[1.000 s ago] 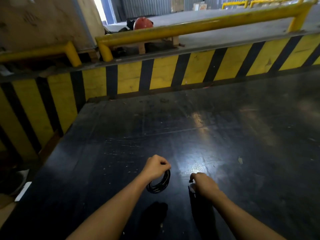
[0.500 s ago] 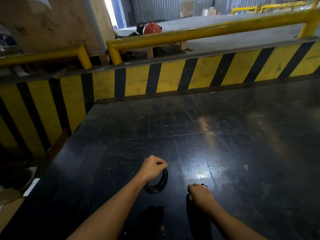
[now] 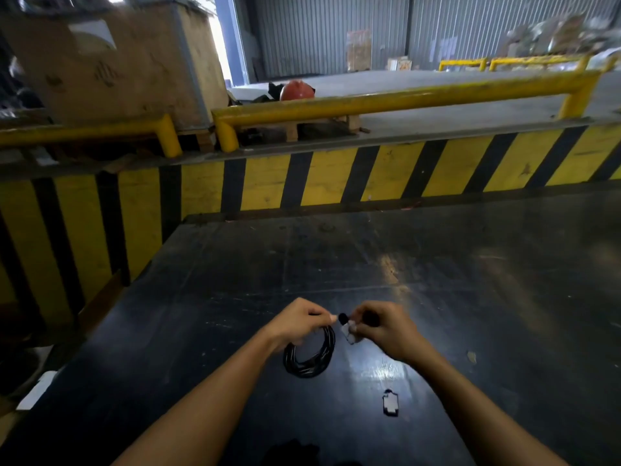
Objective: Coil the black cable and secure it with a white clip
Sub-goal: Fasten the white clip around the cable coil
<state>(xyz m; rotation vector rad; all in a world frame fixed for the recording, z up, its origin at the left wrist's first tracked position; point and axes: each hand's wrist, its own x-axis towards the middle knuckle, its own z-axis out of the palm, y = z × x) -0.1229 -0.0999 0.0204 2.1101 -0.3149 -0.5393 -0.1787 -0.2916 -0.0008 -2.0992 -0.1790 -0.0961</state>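
The black cable hangs as a round coil of several loops from my left hand, which pinches its top just above the dark table. My right hand is raised beside it, fingers closed on a small white clip with a black round tip showing above it. The clip sits right next to the upper right of the coil; whether they touch is unclear. Another small white piece with a dark outline lies flat on the table, nearer to me on the right.
A yellow-and-black striped barrier borders the table's far and left sides. Yellow pipe rails run behind it. A large wooden crate and a red helmet lie beyond. White scraps lie on the floor at lower left.
My right hand lifted off the table with the white clip and moved up beside the coil. My left hand raised the coil slightly. A white piece now lies exposed on the table.
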